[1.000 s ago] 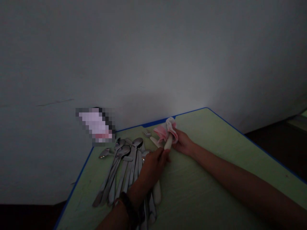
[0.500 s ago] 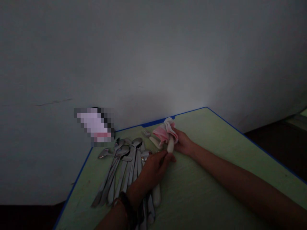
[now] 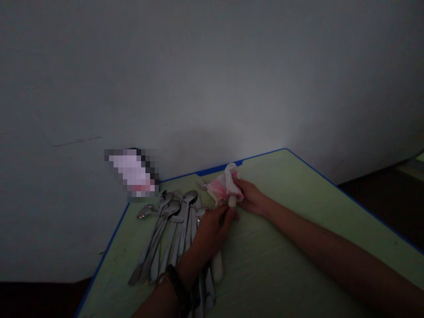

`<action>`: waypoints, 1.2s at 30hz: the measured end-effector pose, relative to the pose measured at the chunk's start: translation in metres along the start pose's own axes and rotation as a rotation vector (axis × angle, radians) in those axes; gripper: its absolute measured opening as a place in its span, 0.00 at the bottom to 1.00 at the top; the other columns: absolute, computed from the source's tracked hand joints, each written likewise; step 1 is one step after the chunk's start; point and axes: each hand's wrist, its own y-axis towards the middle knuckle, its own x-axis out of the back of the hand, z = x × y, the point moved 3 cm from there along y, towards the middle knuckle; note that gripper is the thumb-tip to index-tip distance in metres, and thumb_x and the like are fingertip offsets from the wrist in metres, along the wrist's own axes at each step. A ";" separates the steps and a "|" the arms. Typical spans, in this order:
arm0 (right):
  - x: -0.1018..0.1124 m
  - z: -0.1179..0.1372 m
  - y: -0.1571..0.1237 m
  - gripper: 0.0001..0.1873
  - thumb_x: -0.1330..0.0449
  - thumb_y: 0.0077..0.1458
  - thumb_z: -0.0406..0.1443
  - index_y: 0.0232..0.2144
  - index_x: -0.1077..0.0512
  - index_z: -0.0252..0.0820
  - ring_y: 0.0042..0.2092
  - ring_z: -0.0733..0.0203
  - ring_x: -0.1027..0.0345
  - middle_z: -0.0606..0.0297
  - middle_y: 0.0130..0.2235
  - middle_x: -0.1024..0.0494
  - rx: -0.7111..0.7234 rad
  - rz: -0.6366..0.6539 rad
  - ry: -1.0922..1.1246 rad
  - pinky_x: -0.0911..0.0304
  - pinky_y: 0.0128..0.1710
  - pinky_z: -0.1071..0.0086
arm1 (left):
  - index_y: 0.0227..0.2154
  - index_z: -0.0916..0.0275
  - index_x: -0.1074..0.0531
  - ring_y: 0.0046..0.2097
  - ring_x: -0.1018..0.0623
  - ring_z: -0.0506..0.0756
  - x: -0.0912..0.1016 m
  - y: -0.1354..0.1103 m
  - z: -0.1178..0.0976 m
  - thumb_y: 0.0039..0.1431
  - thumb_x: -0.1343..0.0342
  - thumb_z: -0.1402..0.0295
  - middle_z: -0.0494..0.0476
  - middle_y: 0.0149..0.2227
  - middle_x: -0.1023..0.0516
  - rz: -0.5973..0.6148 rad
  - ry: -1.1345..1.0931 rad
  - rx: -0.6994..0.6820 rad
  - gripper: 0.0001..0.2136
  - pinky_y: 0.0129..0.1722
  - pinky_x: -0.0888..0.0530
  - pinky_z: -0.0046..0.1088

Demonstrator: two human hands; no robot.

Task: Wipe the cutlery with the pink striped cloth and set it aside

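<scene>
My right hand (image 3: 251, 197) is closed around a pink and white cloth (image 3: 220, 187), which is wrapped about a piece of cutlery. Only the rounded end of its white handle (image 3: 232, 201) shows below the cloth, so its kind is hidden. My left hand (image 3: 213, 227) pinches that handle end from below, fingers closed. Just behind the cloth lies a fork (image 3: 201, 183), its tines showing. Under and left of my left wrist, several metal spoons (image 3: 172, 207) and other cutlery are spread in a loose pile.
The green table (image 3: 281, 256) has a blue edge and stands against a grey wall (image 3: 212, 79). A phone-like object with a blurred, bright screen (image 3: 130, 170) leans on the wall at the table's back left. Another white handle (image 3: 217, 267) lies beside the pile.
The cloth has slid down along the white handle, so less of the handle shows. It now also hides the handle of the fork behind. Both hands stay nearly in place.
</scene>
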 end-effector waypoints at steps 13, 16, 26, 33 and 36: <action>-0.003 0.002 -0.002 0.10 0.50 0.54 0.36 0.27 0.32 0.36 0.22 0.66 0.34 0.65 0.22 0.26 -0.130 -0.011 0.052 0.36 0.25 0.74 | 0.34 0.63 0.35 0.26 0.31 0.49 0.005 -0.002 0.007 0.60 0.56 0.61 0.50 0.26 0.30 -0.238 -0.300 0.086 0.10 0.26 0.36 0.23; -0.004 -0.001 -0.006 0.11 0.49 0.51 0.38 0.29 0.32 0.36 0.21 0.64 0.34 0.66 0.20 0.27 -0.228 0.016 -0.009 0.37 0.24 0.72 | 0.32 0.61 0.38 0.24 0.34 0.48 0.009 -0.004 0.013 0.61 0.57 0.60 0.47 0.23 0.34 -0.383 -0.418 0.120 0.10 0.25 0.36 0.23; -0.003 -0.003 -0.007 0.09 0.42 0.45 0.38 0.21 0.31 0.38 0.18 0.70 0.43 0.70 0.18 0.31 -0.028 0.049 -0.577 0.49 0.18 0.75 | 0.31 0.60 0.38 0.31 0.33 0.51 0.018 -0.002 0.012 0.62 0.59 0.61 0.50 0.29 0.35 -0.519 -0.402 0.099 0.10 0.30 0.34 0.26; -0.008 -0.006 -0.013 0.17 0.42 0.49 0.48 0.24 0.31 0.38 0.20 0.71 0.45 0.71 0.19 0.34 0.038 0.288 -0.993 0.51 0.17 0.77 | 0.25 0.61 0.37 0.28 0.32 0.51 0.017 0.004 0.023 0.60 0.56 0.59 0.49 0.24 0.32 -0.373 -0.346 0.216 0.13 0.27 0.35 0.25; -0.009 -0.005 -0.013 0.19 0.42 0.49 0.49 0.24 0.32 0.37 0.20 0.72 0.45 0.71 0.19 0.35 0.016 0.306 -1.043 0.50 0.17 0.78 | 0.29 0.64 0.31 0.29 0.29 0.53 0.016 0.006 0.024 0.60 0.57 0.59 0.54 0.28 0.26 -0.289 -0.290 0.221 0.15 0.27 0.35 0.27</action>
